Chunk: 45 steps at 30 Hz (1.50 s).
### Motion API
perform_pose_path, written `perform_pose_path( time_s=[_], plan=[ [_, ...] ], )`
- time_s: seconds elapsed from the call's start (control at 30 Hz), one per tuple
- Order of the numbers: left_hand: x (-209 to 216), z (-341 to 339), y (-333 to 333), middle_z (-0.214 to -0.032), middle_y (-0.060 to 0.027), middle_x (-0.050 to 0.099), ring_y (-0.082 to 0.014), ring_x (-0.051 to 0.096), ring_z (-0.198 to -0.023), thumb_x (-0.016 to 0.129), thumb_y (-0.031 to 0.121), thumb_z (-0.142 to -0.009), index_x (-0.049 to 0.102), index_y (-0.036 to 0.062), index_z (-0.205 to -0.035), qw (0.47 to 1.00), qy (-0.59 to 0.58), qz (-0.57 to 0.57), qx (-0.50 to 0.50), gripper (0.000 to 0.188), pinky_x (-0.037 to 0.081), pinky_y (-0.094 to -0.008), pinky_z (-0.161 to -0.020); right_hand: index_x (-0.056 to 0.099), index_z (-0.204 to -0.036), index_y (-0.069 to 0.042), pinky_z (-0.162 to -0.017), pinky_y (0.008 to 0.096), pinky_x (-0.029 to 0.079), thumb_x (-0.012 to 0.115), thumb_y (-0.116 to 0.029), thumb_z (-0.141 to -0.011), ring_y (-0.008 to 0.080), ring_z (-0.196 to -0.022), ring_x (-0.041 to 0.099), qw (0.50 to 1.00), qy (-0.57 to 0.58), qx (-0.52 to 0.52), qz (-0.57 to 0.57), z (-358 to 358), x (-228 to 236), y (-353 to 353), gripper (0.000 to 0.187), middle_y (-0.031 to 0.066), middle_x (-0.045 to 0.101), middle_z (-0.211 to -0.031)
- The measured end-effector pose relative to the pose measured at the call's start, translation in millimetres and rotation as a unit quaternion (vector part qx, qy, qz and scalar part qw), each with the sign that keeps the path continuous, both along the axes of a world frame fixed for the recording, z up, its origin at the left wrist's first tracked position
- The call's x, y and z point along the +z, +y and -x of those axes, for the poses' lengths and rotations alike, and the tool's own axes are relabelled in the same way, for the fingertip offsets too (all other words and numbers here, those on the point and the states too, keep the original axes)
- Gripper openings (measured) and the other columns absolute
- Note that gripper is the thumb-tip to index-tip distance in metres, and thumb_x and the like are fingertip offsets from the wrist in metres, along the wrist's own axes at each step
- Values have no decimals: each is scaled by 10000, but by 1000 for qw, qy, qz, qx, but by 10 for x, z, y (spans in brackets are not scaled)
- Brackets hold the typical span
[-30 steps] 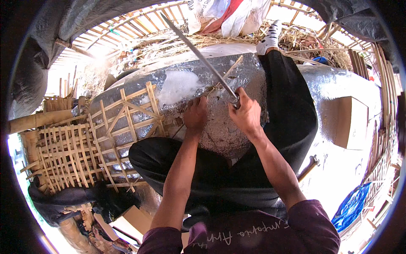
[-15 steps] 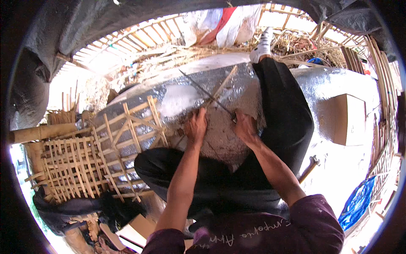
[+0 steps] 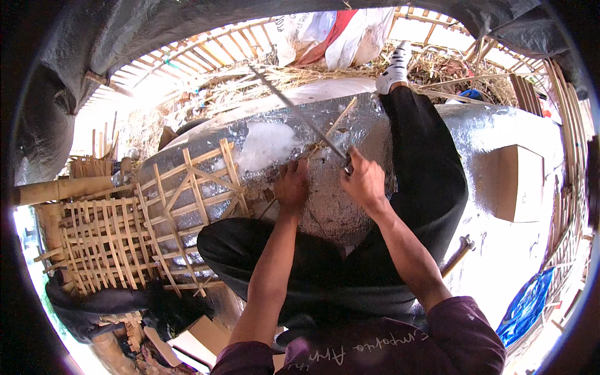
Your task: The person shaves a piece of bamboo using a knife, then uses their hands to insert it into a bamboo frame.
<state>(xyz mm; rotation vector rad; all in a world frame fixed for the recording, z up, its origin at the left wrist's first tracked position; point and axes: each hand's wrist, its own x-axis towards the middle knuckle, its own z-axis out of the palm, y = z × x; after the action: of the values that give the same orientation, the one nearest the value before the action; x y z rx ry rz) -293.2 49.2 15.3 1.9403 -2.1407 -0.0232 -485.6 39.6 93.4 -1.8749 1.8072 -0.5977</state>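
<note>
The right hand is closed around the handle of a long-bladed knife, its blade passing across a bamboo strip; the left hand is curled shut on that strip, over the foil sheet. The bamboo lattice beside the left knee already has crossed slats, whereas the strip seems unfinished, loose and apart from it

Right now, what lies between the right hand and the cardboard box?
The head view shows the black-trousered right leg, then silver sheeting, between the right hand and box.
</note>
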Motion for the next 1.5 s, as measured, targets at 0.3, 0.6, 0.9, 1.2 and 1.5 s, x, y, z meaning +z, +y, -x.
perform_pose_path(
  time_s=[0.3,0.6,0.9,1.2,1.5],
  plan=[
    [-7,-29,34,-1008,-153,623,-391,592,-946,598,186,-863,594,102,-1083,999,7,30,-14,237,500,-478,-804,552,-1049,-37,-615,460,508,682,-130,-756,380,-711,655,999,11,4,-31,31,-329,7,334,180,652,-745],
    [-17,-1,-15,-957,-123,605,-347,597,-889,629,88,-815,583,89,-1023,999,13,36,-18,214,530,-448,-688,512,-1234,-19,-651,480,506,676,-103,-749,381,-783,657,992,52,29,-109,131,-444,163,519,213,650,-808],
    [-88,-39,24,-1077,-118,619,-367,606,-964,588,126,-858,564,106,-1062,1000,-25,-5,-7,207,550,-449,-694,552,-1040,-51,-637,474,515,681,-131,-737,381,-740,668,998,-39,-33,-31,7,-243,131,339,178,666,-764],
    [-44,-9,-6,-920,-132,665,-362,645,-864,543,231,-934,591,145,-1006,1000,-4,-5,21,122,527,-450,-595,557,-1094,-28,-694,428,504,670,-112,-747,314,-776,646,978,-92,-27,-184,52,-519,194,374,178,640,-819],
    [71,49,9,-832,-186,661,-409,636,-767,476,351,-973,620,100,-982,990,123,-15,64,289,484,-509,-648,562,-1055,18,-704,297,441,618,-53,-780,123,-786,513,904,-396,-140,-77,378,-306,31,289,42,578,-831]
  ],
)
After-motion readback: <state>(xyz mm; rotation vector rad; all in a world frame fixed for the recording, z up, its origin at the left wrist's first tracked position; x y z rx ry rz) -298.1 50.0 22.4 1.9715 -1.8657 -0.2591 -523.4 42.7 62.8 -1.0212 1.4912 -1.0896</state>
